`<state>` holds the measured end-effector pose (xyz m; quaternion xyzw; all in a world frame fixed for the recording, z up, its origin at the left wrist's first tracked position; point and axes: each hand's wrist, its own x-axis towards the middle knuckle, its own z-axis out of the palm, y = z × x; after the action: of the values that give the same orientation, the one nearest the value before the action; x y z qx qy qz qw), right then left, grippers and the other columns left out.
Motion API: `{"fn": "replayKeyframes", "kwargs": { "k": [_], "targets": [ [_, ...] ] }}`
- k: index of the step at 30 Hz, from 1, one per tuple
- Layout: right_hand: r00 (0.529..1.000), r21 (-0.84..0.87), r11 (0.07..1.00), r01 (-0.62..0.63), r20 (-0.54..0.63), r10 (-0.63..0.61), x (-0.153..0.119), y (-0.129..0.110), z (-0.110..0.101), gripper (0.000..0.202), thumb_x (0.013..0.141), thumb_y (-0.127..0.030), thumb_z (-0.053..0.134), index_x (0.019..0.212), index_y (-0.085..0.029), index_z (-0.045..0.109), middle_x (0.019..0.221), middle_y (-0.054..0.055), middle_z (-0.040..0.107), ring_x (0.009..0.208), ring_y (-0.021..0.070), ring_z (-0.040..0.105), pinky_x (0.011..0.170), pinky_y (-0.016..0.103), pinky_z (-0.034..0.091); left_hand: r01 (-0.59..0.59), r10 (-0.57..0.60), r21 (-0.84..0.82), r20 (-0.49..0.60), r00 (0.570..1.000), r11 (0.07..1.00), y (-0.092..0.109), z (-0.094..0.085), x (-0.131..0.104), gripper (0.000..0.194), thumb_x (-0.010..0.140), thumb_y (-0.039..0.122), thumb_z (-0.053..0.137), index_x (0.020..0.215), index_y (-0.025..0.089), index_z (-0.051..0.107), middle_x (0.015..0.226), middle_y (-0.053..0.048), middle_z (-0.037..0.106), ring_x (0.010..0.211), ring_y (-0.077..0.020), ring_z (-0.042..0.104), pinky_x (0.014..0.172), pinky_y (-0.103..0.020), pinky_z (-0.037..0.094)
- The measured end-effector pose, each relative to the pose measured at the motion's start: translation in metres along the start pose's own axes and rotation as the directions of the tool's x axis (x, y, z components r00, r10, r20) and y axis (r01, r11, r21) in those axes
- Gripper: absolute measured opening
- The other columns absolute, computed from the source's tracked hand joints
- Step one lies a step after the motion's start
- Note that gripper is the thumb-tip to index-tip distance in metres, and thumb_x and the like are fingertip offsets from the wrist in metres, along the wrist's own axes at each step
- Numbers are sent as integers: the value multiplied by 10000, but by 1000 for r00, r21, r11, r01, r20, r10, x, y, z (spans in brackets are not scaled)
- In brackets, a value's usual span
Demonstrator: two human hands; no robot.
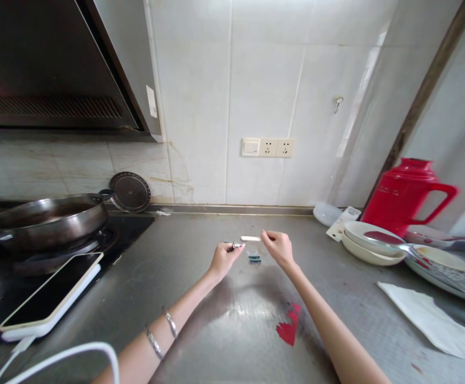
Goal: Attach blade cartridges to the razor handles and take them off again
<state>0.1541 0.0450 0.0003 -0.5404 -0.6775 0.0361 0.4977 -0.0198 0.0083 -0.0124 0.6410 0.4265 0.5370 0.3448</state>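
Note:
My left hand is closed in a pinch on a small silver-and-dark patterned piece, too small to name. Opposite it, my right hand has its fingers curled together; whatever is in them is hidden. A thin white stick is between the hands, its right end by my right fingertips; I cannot tell if they touch it. Just below, a small clear case with dark green bands lies on the metal counter. Red scraps lie nearer to me, beside my right forearm.
A phone on a white cable lies at the left, by a steel pan on the stove. Stacked bowls, a red thermos jug, a plate and a white sheet are at the right.

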Motion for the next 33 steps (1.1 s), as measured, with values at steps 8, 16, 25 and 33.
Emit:
{"fn": "replayKeyframes", "kwargs": {
  "k": [8,16,25,33],
  "targets": [
    [835,572,615,-542,453,314,1,-16,1,348,735,-525,484,720,-179,515,479,-83,356,331,47,279,334,173,221,291,-269,-289,113,957,912,-9,3,3,396,685,520,560,607,188,359,464,96,293,371,-37,238,373,-185,180],
    [605,607,13,-795,791,90,-43,-87,-27,235,741,-371,585,829,-185,472,507,-92,382,337,-2,144,295,100,51,272,-190,-453,218,957,849,-3,1,2,344,701,487,567,732,176,423,482,103,315,358,-27,243,335,-156,206],
    [545,553,-132,-822,833,98,-79,-113,-28,333,699,-427,641,720,-202,396,433,-125,243,356,6,60,293,100,29,248,-187,-445,175,967,861,3,3,0,316,708,463,564,724,180,423,455,113,284,334,-18,221,334,-156,166],
    [446,448,-328,-832,891,85,-88,-117,-28,298,754,-390,599,688,-193,386,439,-122,188,343,7,58,281,95,23,231,-171,-434,171,970,871,5,6,-3,311,716,460,554,721,179,422,441,111,298,322,-20,227,326,-160,180]
  ]
}}
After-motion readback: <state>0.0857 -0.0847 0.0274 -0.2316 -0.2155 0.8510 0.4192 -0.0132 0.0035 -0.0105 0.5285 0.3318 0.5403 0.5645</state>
